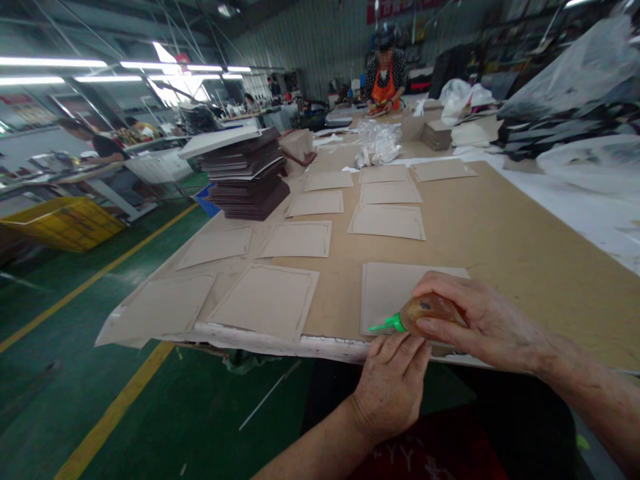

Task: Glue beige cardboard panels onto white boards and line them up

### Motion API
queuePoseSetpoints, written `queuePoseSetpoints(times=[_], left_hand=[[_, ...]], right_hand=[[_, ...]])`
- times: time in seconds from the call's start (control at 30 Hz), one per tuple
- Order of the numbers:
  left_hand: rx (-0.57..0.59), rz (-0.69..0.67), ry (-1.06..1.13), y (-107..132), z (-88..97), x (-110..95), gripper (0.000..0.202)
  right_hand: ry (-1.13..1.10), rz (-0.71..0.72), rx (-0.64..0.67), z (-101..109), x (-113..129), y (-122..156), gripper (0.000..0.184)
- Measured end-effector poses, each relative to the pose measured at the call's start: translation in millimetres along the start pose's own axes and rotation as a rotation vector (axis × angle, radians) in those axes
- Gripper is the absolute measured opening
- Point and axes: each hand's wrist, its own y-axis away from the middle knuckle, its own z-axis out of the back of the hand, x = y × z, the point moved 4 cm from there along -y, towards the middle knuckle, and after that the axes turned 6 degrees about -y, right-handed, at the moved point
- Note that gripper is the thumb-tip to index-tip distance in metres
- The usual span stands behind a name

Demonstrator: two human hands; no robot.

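Note:
My right hand (475, 320) is wrapped round a small amber glue bottle (425, 312) with a green nozzle that points left, low over the near edge of a beige card sheet (387, 290). My left hand (393, 387) rests at the table's front edge just below that sheet, fingers curled against the edge, with nothing visible in it. Several more beige sheets (267, 300) lie in rows across the brown table (510, 240).
A stack of dark brown boards (247, 177) stands at the table's left rear. Clear plastic wrap (377, 143) and more piles lie further back. A person in an orange apron (385, 80) works at the far end. A yellow crate (65, 223) sits left on the green floor.

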Motion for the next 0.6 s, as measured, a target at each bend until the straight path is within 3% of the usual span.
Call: queuePoseSetpoints(times=[0.23, 0.43, 0.6], left_hand=[[-0.007, 0.013, -0.023, 1, -1.8, -2, 0.038], [-0.025, 0.017, -0.026, 2, -5.3, -1, 0.039], [-0.040, 0.026, -0.007, 2, -5.3, -1, 0.037]], right_hand=[[0.192, -0.029, 0.022, 7, 4, -21, 0.014], [0.140, -0.038, 0.127, 7, 13, -18, 0.012], [0.248, -0.082, 0.017, 11, -4, -31, 0.017]])
